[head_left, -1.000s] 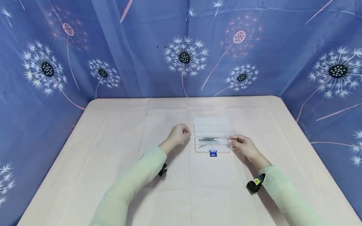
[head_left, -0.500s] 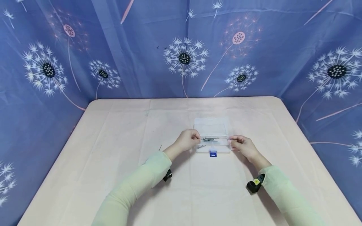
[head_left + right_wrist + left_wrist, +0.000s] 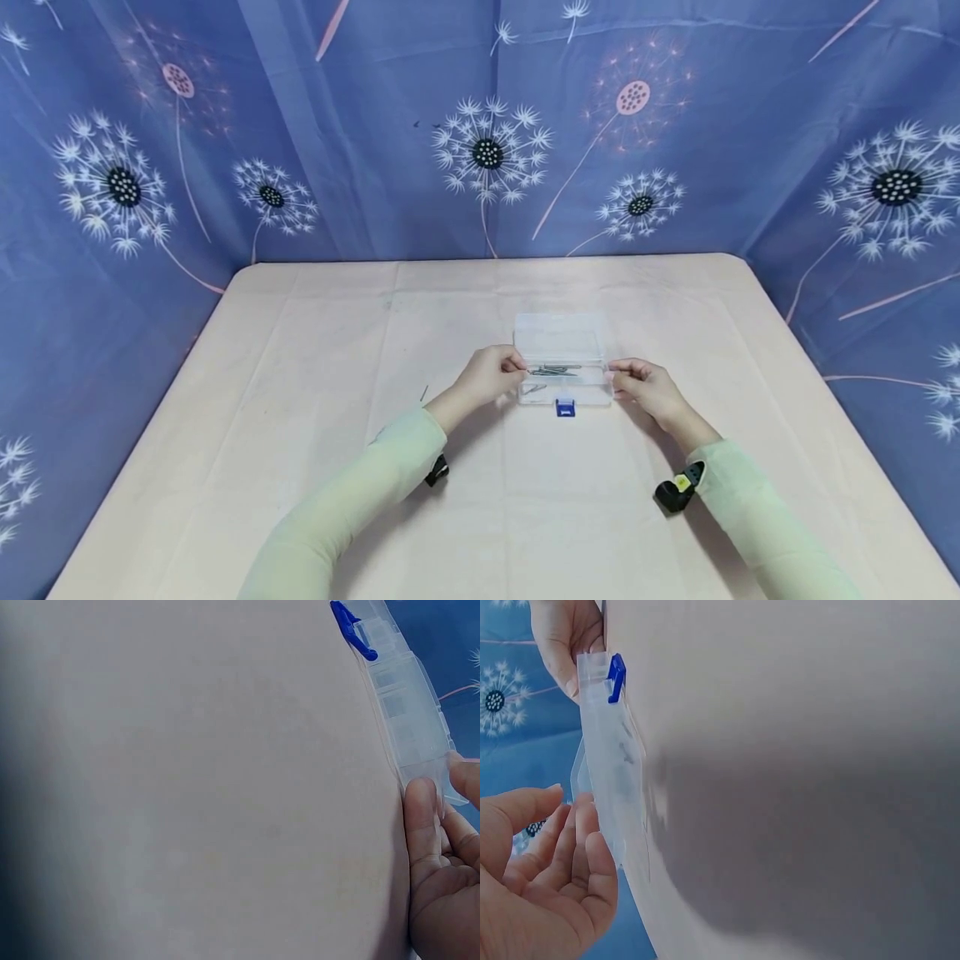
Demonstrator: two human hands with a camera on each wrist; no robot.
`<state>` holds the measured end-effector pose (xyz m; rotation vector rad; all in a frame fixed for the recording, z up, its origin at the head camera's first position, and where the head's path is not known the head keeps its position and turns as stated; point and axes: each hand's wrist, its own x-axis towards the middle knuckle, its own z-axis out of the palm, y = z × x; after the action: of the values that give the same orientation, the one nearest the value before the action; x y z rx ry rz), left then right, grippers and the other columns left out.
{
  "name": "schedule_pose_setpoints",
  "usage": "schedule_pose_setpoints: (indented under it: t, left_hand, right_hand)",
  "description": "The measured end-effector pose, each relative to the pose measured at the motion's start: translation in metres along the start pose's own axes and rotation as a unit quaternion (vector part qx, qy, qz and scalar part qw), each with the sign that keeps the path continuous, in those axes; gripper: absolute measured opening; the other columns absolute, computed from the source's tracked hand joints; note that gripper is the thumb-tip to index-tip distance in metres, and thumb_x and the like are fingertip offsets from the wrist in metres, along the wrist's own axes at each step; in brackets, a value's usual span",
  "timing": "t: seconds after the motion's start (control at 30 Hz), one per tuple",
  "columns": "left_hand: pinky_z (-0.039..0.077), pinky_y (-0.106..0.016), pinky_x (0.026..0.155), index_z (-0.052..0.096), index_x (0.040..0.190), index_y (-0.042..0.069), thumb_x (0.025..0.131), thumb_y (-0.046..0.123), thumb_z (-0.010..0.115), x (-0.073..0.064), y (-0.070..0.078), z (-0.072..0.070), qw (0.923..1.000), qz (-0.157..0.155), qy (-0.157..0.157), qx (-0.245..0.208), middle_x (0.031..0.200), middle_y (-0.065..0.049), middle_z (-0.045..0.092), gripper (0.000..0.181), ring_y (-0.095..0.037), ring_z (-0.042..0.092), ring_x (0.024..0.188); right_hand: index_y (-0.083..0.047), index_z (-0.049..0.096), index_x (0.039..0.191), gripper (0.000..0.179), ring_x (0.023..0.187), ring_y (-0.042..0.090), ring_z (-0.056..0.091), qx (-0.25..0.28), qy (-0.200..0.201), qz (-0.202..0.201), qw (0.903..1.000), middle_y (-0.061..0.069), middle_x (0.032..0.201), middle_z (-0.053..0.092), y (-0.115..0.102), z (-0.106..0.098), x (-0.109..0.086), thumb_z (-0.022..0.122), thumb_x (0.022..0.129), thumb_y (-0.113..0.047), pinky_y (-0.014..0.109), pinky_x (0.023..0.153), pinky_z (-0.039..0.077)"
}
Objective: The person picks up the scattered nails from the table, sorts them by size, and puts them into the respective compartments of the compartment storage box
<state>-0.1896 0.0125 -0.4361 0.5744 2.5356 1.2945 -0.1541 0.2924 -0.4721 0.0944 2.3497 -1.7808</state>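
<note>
A clear plastic compartment box point(image 3: 566, 395) with a blue latch point(image 3: 566, 408) lies with its lid point(image 3: 558, 336) raised back. Several long thin metal nails point(image 3: 553, 370) lie in its rear compartment, and a smaller metal piece point(image 3: 534, 389) is in the front one. My right hand point(image 3: 654, 392) holds the box's right end between thumb and fingers. At the left end is my left hand point(image 3: 489, 372), fingers loosely bent with the tips right by the wall. In the left wrist view its thumb point(image 3: 536, 806) stands apart from the fingers, with nothing seen between them.
One thin nail-like piece point(image 3: 424, 392) lies on the pale pink table cover point(image 3: 315, 375), just left of my left wrist. A blue dandelion-print cloth point(image 3: 390, 150) hangs behind the table and along both sides.
My left hand has moved right to the box's left end, then drawn back slightly. The thin piece on the table has come into view beside my wrist. My right hand has stayed still.
</note>
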Motion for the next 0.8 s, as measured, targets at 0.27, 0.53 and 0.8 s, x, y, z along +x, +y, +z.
schedule_pose_setpoints:
  t: [0.27, 0.53, 0.8]
  left_hand:
    - [0.051, -0.022, 0.064, 0.063, 0.094, 0.002, 0.086, 0.009, 0.065, -0.017, -0.017, -0.022, 0.9995, -0.022, 0.011, -0.017, 0.086, -0.009, 0.066, 0.011, -0.015, 0.063, 0.069]
    - [0.055, -0.025, 0.062, 0.062, 0.096, -0.003, 0.085, 0.005, 0.064, -0.032, -0.028, -0.053, 0.9988, -0.046, 0.011, -0.012, 0.087, -0.013, 0.065, 0.014, -0.019, 0.064, 0.071]
    - [0.052, -0.031, 0.074, 0.062, 0.094, 0.000, 0.084, 0.007, 0.065, -0.040, -0.041, -0.066, 0.9964, -0.050, 0.004, 0.069, 0.087, -0.010, 0.065, 0.013, -0.019, 0.062, 0.080]
  right_hand:
    - [0.016, 0.045, 0.128, 0.042, 0.071, -0.002, 0.060, -0.011, 0.003, 0.004, 0.9999, -0.012, 0.088, 0.061, -0.002, 0.000, -0.001, 0.053, 0.094, -0.008, 0.015, 0.067, 0.052]
    - [0.017, 0.045, 0.127, 0.042, 0.073, -0.002, 0.059, -0.006, 0.001, 0.004, 1.0000, -0.010, 0.089, 0.061, 0.000, 0.002, 0.000, 0.054, 0.094, -0.007, 0.015, 0.069, 0.053]
    - [0.018, 0.045, 0.126, 0.041, 0.074, -0.002, 0.058, -0.001, 0.005, 0.001, 1.0000, -0.010, 0.088, 0.061, -0.001, 0.000, -0.001, 0.054, 0.093, -0.006, 0.015, 0.069, 0.053]
